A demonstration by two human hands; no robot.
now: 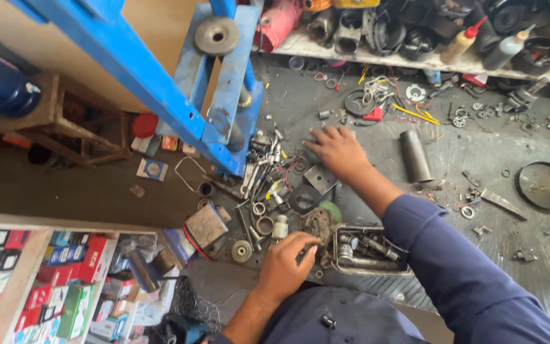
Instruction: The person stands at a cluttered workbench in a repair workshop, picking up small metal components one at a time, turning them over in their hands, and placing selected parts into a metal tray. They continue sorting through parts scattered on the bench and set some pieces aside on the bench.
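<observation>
The right hand [337, 151] lay flat, fingers spread, on scattered parts [268, 169]; the left hand [286, 264] pinched something small, unclear what, by the rag [318, 224]. A careless sweep risked rolling the tube [415, 156]

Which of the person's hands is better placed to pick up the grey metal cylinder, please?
Probably the right hand: it rests flat on the workbench close beside the grey metal cylinder, while the left hand is farther away.

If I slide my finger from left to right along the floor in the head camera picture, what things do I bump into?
Wooden stool → red round lid → blue metal frame → right hand → grey metal tube → round dark pan.
</observation>
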